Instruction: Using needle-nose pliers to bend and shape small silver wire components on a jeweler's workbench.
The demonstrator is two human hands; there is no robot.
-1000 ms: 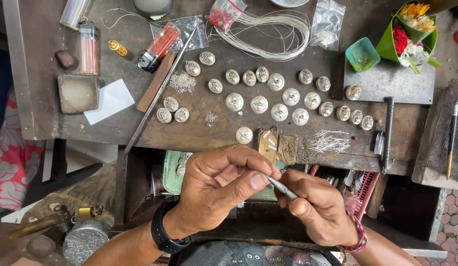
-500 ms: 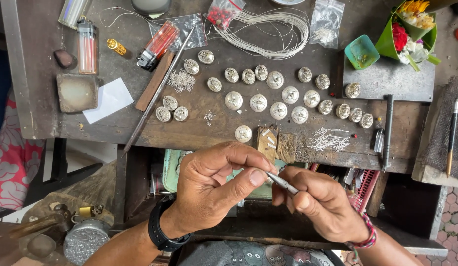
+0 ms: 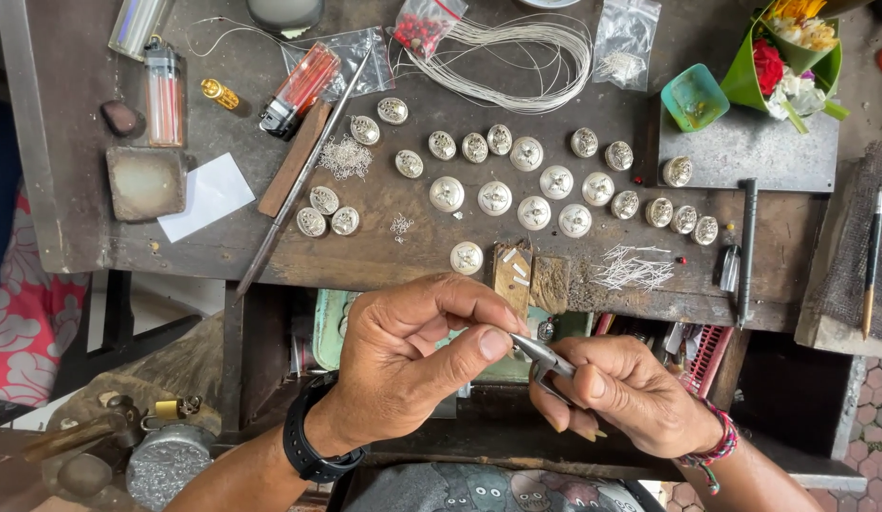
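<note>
Wooden workbench [image 3: 384,251] carries rows of round silver ornaments [image 3: 495,197]. Just below its front edge, left hand [image 3: 408,356] has thumb and forefinger pressed together at the tips of metal tweezers [image 3: 543,358], which right hand [image 3: 631,393] pinches closed.

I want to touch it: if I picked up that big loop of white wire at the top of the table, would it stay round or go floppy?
The coil of white wire would probably sag: its strands look thin and lie loosely. It is likely light, and loops might spring apart.
</note>
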